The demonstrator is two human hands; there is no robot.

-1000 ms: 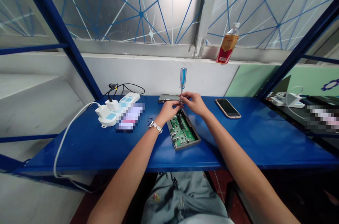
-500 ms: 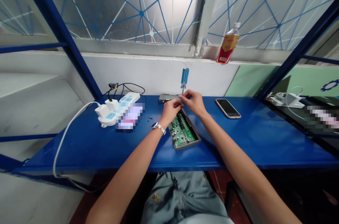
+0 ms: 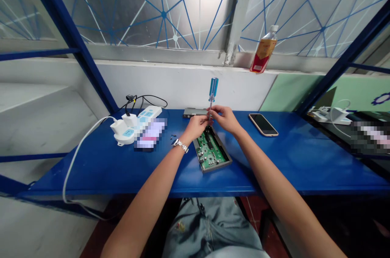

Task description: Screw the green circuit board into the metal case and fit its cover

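Note:
A green circuit board sits in an open grey metal case (image 3: 213,153) on the blue table (image 3: 106,164). A screwdriver with a clear blue handle (image 3: 213,88) stands upright over the case's far end. My right hand (image 3: 224,118) pinches its metal shaft. My left hand (image 3: 195,126), with a watch on the wrist, is closed at the shaft's lower end beside the far edge of the board. What its fingertips grip is hidden.
A white power strip (image 3: 134,125) with plugged chargers and a white cable lies at the left. Small dark screws (image 3: 173,135) lie loose near it. A grey lid (image 3: 195,112) lies behind the case, a phone (image 3: 263,124) at the right, a bottle (image 3: 263,50) on the sill.
Both hands stay at the screwdriver over the case's far end. The fingers have shifted slightly along the shaft and the screwdriver has tilted a little.

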